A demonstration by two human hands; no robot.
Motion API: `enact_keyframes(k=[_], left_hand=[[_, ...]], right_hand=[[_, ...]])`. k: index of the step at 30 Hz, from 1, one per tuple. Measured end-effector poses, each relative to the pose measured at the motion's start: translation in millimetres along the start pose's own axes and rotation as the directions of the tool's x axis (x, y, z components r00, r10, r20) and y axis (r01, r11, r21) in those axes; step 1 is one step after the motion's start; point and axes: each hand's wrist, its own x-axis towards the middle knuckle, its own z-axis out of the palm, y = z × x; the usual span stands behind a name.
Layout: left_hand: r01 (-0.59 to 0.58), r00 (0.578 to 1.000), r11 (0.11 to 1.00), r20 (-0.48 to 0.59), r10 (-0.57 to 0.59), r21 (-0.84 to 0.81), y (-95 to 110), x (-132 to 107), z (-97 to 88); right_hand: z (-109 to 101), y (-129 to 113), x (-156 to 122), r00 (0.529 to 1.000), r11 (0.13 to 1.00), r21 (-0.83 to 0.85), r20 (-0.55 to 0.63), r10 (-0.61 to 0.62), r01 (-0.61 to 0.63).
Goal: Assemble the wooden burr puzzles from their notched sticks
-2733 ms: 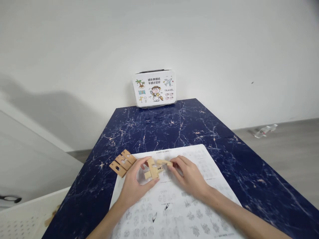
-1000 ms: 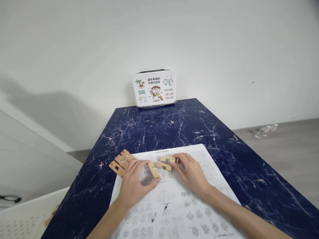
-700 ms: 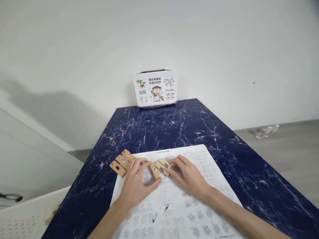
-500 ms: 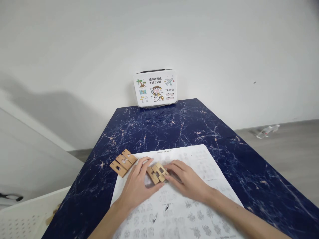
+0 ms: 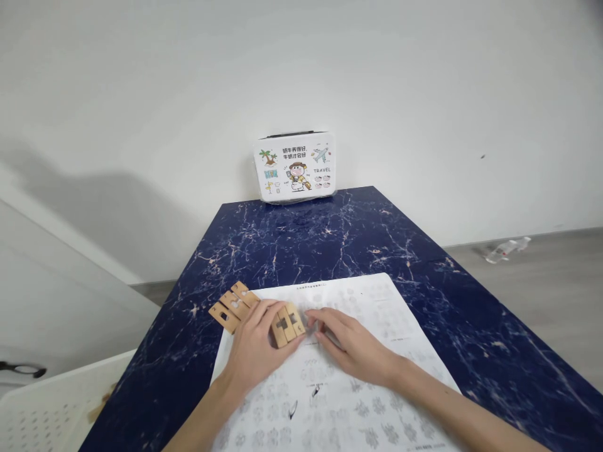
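A row of notched wooden puzzle pieces (image 5: 287, 325), set side by side with dark gaps between them, is gripped by my left hand (image 5: 257, 339), fingers behind and thumb along the near edge. Just right of it, my right hand (image 5: 348, 342) hovers with its thumb and fingers apart, holding nothing. Three more flat wooden pieces (image 5: 230, 302), numbered and with cut-out holes, lie together to the left, partly behind my left hand. A printed sheet (image 5: 362, 370) covered in small diagrams lies under both hands.
The blue marbled table (image 5: 292, 251) runs back to a white wall, where a white cartoon-printed case (image 5: 296, 166) stands. A white perforated basket (image 5: 42, 408) sits low at the left. A clear plastic object (image 5: 506, 250) lies on the floor at right.
My right hand has let go of the wooden pieces and now sits apart from them. The row in my left hand has shifted slightly left, and its pieces are more evenly lined up.
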Motion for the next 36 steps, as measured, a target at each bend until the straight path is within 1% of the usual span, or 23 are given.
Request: enact_keyframes(k=[3,5,7,11,13,16,18,20,22,24,25,27,28,30,31,32,33,34,36], left_hand=[[0.07,0.991,0.991,-0.125,-0.055,0.115,-14.4,2.0,-2.3],[0.152,0.976,0.968,-0.183,-0.115,0.2,-25.3,4.2,-6.7],[0.228,0.961,0.937,-0.218,-0.172,0.265,-35.2,6.5,-12.5],[0.324,0.931,0.889,-0.276,-0.238,0.325,-49.9,9.5,-23.2],[0.367,0.919,0.862,-0.279,-0.279,0.349,-54.5,9.6,-25.9],[0.417,0.907,0.828,-0.232,-0.352,0.376,-57.9,8.7,-27.2],[0.435,0.9,0.812,-0.194,-0.389,0.39,-58.2,8.1,-27.4],[0.443,0.897,0.797,-0.19,-0.4,0.41,-57.7,7.7,-28.0],[0.424,0.906,0.799,-0.218,-0.364,0.427,-56.2,7.4,-29.1],[0.363,0.927,0.837,-0.255,-0.276,0.41,-53.3,6.9,-30.3],[0.311,0.939,0.87,-0.264,-0.22,0.382,-51.0,6.6,-30.8],[0.168,0.967,0.941,-0.236,-0.099,0.294,-44.4,5.9,-30.9],[0.087,0.98,0.965,-0.196,-0.039,0.246,-39.9,5.7,-30.6],[-0.073,0.995,0.983,-0.053,0.083,0.168,-28.6,6.5,-29.2],[-0.142,0.99,0.98,0.035,0.139,0.141,-21.8,7.8,-28.3],[-0.198,0.975,0.973,0.126,0.182,0.123,-14.3,9.8,-27.3],[-0.225,0.958,0.968,0.205,0.2,0.111,-6.3,12.6,-26.2],[-0.228,0.947,0.968,0.257,0.195,0.105,2.0,16.4,-24.9],[-0.18,0.94,0.978,0.31,0.141,0.101,18.2,26.5,-21.0]], right_hand=[[1.0,0.5,-0.7,1.0,1.0,-0.013,-0.017,0.014,-0.014],[1.2,0.3,-1.0,1.0,0.999,-0.032,-0.025,0.008,-0.009],[1.1,-0.5,-1.0,1.0,0.999,-0.053,-0.025,0.0,-0.001],[0.3,-2.0,-1.2,1.0,0.997,-0.075,-0.02,-0.006,0.004],[-0.1,-2.2,-1.6,1.0,0.997,-0.075,-0.02,-0.005,0.004],[-0.4,-2.2,-2.0,1.0,0.997,-0.074,-0.021,-0.003,0.002],[-0.7,-2.2,-2.1,1.0,0.997,-0.079,-0.022,-0.006,0.004],[-0.9,-2.0,-1.9,1.0,0.996,-0.086,-0.028,-0.013,0.011],[-1.0,-1.4,-1.7,0.999,0.996,-0.092,-0.04,-0.018,0.015],[-0.7,-0.6,-1.5,0.999,0.995,-0.098,-0.049,-0.022,0.017],[-0.5,0.0,-1.4,0.998,0.995,-0.103,-0.051,-0.024,0.019],[0.1,1.0,-1.1,0.998,0.994,-0.109,-0.052,-0.034,0.028],[0.4,1.5,-1.0,0.998,0.993,-0.112,-0.052,-0.041,0.035],[0.9,2.0,-0.6,0.997,0.992,-0.116,-0.052,-0.051,0.045],[1.1,2.0,-0.3,0.997,0.992,-0.118,-0.055,-0.056,0.049],[1.3,1.9,0.0,0.997,0.991,-0.121,-0.057,-0.059,0.052],[1.4,1.7,0.4,0.996,0.991,-0.123,-0.059,-0.062,0.054],[1.5,1.4,0.7,0.996,0.991,-0.124,-0.06,-0.065,0.057],[1.7,1.2,1.2,0.995,0.99,-0.124,-0.066,-0.073,0.064]])
